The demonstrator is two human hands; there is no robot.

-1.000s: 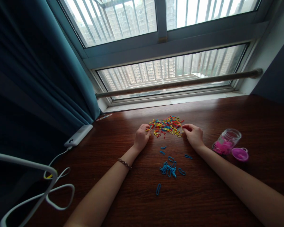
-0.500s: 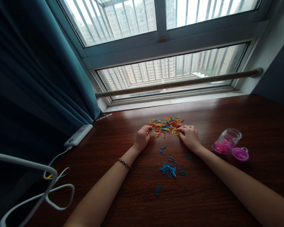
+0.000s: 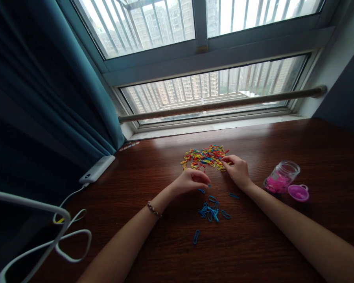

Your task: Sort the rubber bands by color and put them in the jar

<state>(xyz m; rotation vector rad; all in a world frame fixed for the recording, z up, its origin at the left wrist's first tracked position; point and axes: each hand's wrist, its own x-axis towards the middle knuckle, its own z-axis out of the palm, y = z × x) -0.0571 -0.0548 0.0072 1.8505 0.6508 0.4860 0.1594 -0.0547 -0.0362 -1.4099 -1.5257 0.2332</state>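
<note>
Small red, yellow and blue bands lie in a mixed pile on the brown table. My left hand is just in front of it, thumb and fingertips closed around a small blue band. At the pile's right edge, my right hand has its fingertips pinched; what they hold, if anything, is too small to tell. Nearer me is a cluster of blue bands, with several single blue ones around it.
To the right, a clear jar with pink pieces lies tilted beside a pink round lid. A white power bank with a white cable is at the left by the blue curtain. The window stands behind the table.
My left hand has moved from the pile's left edge toward me and to the right, above the loose blue bands. The right hand has stayed at the pile's right edge.
</note>
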